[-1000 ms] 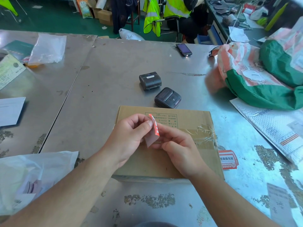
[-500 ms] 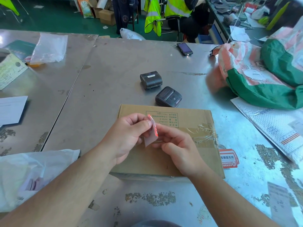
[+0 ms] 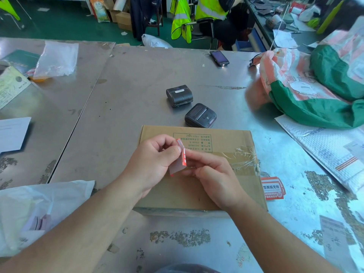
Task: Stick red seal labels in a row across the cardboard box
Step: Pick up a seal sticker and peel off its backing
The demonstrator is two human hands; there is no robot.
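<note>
A flat cardboard box (image 3: pixel 232 142) lies on the metal table in front of me, with clear tape across its right half and a printed green panel near its far edge. Both hands hover over its middle. My left hand (image 3: pixel 153 164) pinches the top of a red seal label (image 3: pixel 182 154) between thumb and forefinger. My right hand (image 3: pixel 214 178) holds the pale backing side of the same label from the right. Another red seal label (image 3: pixel 272 188) lies flat on the table, touching the box's right edge.
Two small black label printers (image 3: pixel 179 94) (image 3: pixel 200 115) sit just beyond the box. A black phone (image 3: pixel 219 58) lies further back. A green and orange sack (image 3: pixel 315 89) and white mailers (image 3: pixel 325 150) fill the right side. A white plastic bag (image 3: pixel 39 209) lies at near left.
The hands and the label have barely shifted; the label stays pinched between both hands above the box. The view has drifted slightly.
</note>
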